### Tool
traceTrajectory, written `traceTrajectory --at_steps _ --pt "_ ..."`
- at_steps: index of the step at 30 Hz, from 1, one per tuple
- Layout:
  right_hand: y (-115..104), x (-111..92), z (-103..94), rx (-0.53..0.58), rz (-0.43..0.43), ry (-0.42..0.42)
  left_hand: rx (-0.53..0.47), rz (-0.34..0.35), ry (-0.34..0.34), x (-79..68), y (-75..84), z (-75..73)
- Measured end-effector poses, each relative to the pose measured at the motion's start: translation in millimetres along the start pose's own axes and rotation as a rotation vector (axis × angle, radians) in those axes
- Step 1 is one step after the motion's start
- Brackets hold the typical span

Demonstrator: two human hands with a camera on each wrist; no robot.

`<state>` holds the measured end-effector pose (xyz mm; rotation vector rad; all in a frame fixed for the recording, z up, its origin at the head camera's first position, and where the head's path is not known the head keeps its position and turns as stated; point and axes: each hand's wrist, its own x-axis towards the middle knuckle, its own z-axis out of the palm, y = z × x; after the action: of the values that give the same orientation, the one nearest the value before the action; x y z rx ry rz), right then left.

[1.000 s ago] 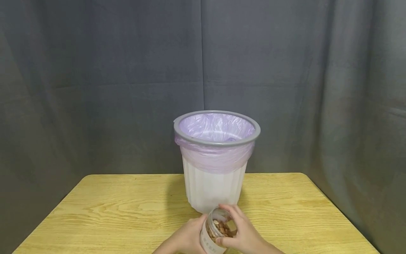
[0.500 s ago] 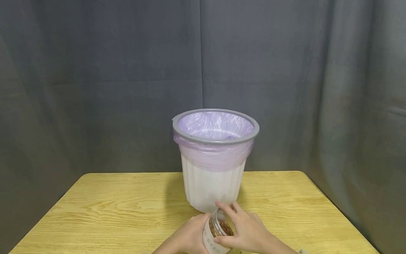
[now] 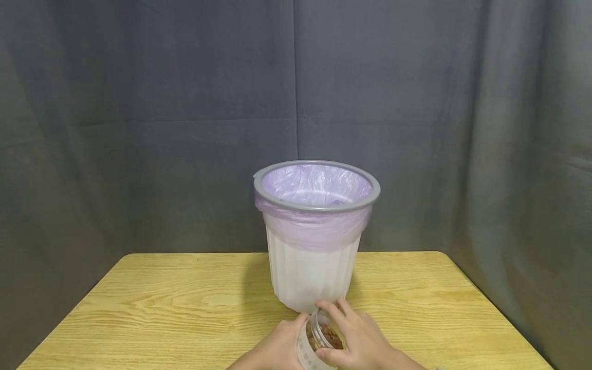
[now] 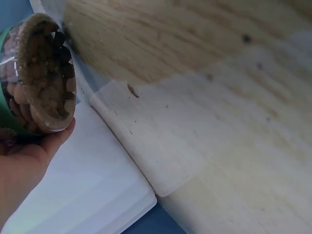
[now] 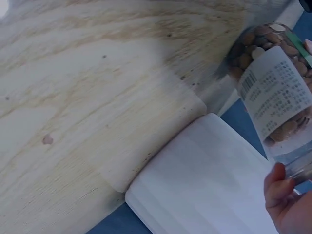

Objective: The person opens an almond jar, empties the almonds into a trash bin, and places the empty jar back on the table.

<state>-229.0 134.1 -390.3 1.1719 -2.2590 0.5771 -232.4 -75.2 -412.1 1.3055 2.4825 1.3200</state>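
Observation:
A clear jar (image 3: pixel 307 354) of brown kernels is tilted at the front of the table, its mouth towards the right. My left hand (image 3: pixel 279 341) grips its body from the left. My right hand (image 3: pixel 363 339) spans the jar's top from the right, thumb on the near side and fingers on the far side of the rim. The left wrist view shows the jar's round base (image 4: pixel 51 78) and a green band, with the left thumb below. In the right wrist view the printed white label (image 5: pixel 280 90) faces the camera, and the right fingertips (image 5: pixel 278 173) touch the top end.
Behind the hands stands a white bin (image 3: pixel 314 267) with a grey rim and purple liner (image 3: pixel 319 226). The wood-grain table (image 3: pixel 176 303) extends to both sides, with a grey curtain (image 3: pixel 185 128) behind. A white panel (image 5: pixel 200 170) adjoins the table edge in the wrist views.
The jar has turned so its mouth points more to the right. My right hand has shifted round the top, its fingers more bent over the rim. My left hand keeps its grip.

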Motion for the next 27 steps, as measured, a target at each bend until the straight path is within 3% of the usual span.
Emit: traceTrajectory --at_steps 6,17,24,27 --pt "4 0 2.7 0.013 -0.077 0.066 0.064 0.042 0.002 2.5 -0.2 0.2" --pt "12 0 4.3 0.058 -0.15 0.089 0.143 0.048 0.029 5.9 1.4 3.8" --pt "11 5 -0.2 0.047 -0.299 0.059 0.03 -0.002 -0.051 1.4 3.3 -1.6" --pt "10 3 -3.2 0.038 -0.303 0.031 0.011 0.014 -0.067 1.8 3.5 0.2"
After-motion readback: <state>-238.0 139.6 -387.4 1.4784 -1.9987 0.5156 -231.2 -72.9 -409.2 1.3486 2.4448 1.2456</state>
